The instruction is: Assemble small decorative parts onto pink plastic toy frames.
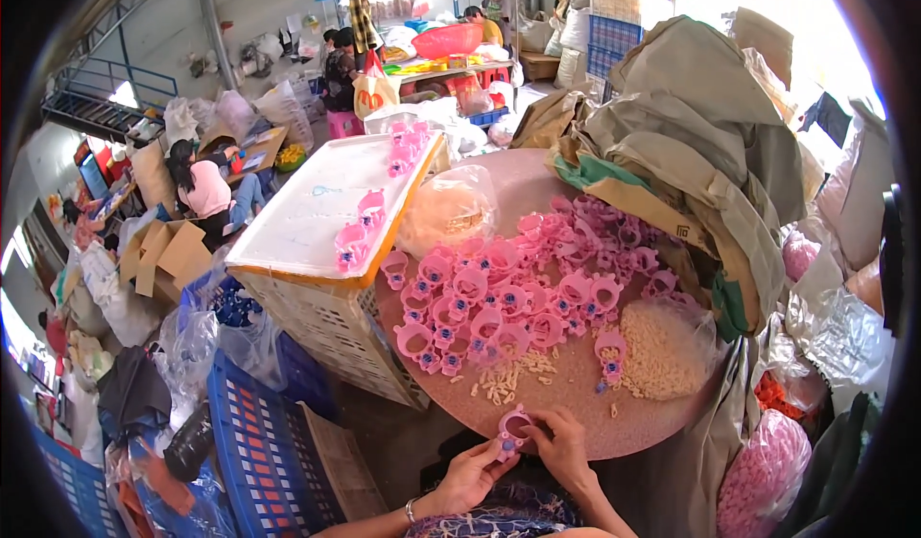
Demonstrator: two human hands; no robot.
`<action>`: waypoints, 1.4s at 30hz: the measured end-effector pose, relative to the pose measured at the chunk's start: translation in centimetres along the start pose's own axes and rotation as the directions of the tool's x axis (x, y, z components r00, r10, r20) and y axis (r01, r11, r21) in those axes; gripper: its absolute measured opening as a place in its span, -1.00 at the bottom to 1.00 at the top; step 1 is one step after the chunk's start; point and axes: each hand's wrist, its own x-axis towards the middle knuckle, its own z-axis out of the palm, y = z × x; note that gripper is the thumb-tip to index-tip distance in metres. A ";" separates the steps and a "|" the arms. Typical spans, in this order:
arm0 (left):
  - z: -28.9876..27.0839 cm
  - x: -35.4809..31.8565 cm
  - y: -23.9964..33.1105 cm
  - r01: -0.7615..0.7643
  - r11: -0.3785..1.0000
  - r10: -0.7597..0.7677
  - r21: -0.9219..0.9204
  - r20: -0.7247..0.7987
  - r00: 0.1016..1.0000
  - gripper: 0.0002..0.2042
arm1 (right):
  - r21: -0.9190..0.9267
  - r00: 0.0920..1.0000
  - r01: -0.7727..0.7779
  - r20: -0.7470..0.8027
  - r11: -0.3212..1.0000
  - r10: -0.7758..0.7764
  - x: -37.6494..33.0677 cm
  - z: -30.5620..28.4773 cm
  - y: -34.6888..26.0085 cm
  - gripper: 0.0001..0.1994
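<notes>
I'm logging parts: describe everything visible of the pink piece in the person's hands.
The pink piece looks like plastic: a round open ring with a small knob on top and a bluish detail below. It is held ring-up, tilted slightly, by the near edge of the round table. The left hand grips its lower part; the right hand touches the ring's right side.

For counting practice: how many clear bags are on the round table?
2: back bag by the white crate, front bag near the table's right rim; others may be hidden.
</notes>
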 end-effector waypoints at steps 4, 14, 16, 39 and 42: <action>-0.2 0.3 0.3 0.026 0.999 -0.026 0.028 0.000 1.000 -0.71 | -0.007 1.000 0.012 -0.004 1.000 -0.012 0.2 0.3 0.7 -0.76; -1.5 -2.5 -1.6 0.040 0.999 -0.040 0.013 -0.030 0.999 -0.73 | -0.011 1.000 -0.015 0.019 1.000 0.015 -2.9 -0.2 0.0 -0.76; -2.4 -1.8 -1.9 -0.026 0.998 0.022 0.055 0.075 0.997 -0.73 | -0.096 0.996 0.078 0.058 0.992 -0.072 -2.9 -0.1 1.3 -0.71; -0.6 0.2 -1.6 -0.606 0.056 0.729 0.794 0.383 0.568 -0.46 | -0.011 0.989 -0.133 0.069 0.991 0.134 -0.8 -0.6 0.9 -0.39; 0.0 0.9 -0.5 -0.602 -0.342 0.657 0.721 0.642 0.396 -0.34 | -0.008 0.976 -0.181 0.119 0.983 0.181 -0.3 -1.3 0.1 -0.39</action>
